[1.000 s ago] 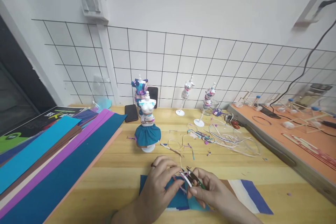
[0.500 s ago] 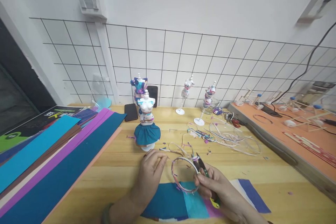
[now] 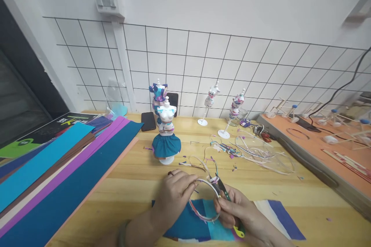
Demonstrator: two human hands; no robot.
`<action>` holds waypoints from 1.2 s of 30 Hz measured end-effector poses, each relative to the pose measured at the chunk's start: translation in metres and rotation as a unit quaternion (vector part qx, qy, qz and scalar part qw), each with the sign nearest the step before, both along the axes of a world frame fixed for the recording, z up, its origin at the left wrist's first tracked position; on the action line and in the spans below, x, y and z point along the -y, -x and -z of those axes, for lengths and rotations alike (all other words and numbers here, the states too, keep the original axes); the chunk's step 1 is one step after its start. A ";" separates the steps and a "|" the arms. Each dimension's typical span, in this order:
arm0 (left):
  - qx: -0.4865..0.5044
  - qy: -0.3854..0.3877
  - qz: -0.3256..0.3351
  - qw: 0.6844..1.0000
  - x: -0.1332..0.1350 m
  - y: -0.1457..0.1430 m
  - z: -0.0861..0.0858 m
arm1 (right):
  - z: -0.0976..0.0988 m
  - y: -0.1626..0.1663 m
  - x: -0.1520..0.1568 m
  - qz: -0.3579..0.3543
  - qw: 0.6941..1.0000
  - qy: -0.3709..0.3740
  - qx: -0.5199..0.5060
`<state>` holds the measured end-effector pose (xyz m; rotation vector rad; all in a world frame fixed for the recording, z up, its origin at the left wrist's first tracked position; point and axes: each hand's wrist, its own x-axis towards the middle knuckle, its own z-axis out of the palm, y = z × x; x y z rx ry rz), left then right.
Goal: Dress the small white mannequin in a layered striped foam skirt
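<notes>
The thin hoop (image 3: pixel 209 184) is held up over the near middle of the table, just above a patchwork cloth strip (image 3: pixel 187 224). Its near side is gripped by the right hand (image 3: pixel 239 209), in which dark-bladed snips (image 3: pixel 222 186) are also clasped, their tips pointing away and parted. The fingers of the left hand (image 3: pixel 178 197) are drawn together at the hoop's left side; whether it is pinched there cannot be told. Coloured material can be seen along the rim, so the covering is judged well advanced, but small wisps are left sticking out at the near edge. A gathered teal skirt (image 3: pixel 166 145) is already fitted on the white mannequin (image 3: pixel 167 114) farther off. Part of the hoop is hidden by the left hand, and just beyond it the table is littered with cord scraps (image 3: pixel 227 147), among which loose ends could be caught. Long fabric strips (image 3: pixel 108 162) are laid at the left, two small stands (image 3: pixel 212 96) are set at the far side, and an orange board (image 3: pixel 314 139) is seen at the right.
</notes>
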<state>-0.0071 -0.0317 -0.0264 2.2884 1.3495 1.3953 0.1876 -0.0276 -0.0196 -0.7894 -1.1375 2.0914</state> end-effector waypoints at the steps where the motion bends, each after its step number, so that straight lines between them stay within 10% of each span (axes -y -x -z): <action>1: -0.007 -0.009 0.005 1.000 0.001 0.000 -0.001 | 0.001 0.000 0.000 0.001 1.000 0.001 0.005; 12: 0.189 0.248 -0.084 0.947 -0.003 0.003 0.005 | -0.006 -0.003 -0.004 0.083 0.984 -0.112 0.108; 17: 0.235 0.310 0.057 0.919 0.009 -0.010 -0.003 | -0.005 0.002 -0.001 0.106 0.966 -0.184 0.148; 22: 0.286 0.288 0.086 0.910 0.013 -0.017 0.000 | -0.001 0.007 0.007 0.093 0.963 -0.198 0.158; 29: 0.044 0.114 0.002 0.992 0.010 -0.009 0.000 | 0.008 0.009 0.010 0.078 0.952 -0.217 0.200; 36: -0.067 -0.039 0.004 0.997 0.008 -0.004 -0.006 | 0.007 0.002 0.007 0.150 0.891 -0.339 0.260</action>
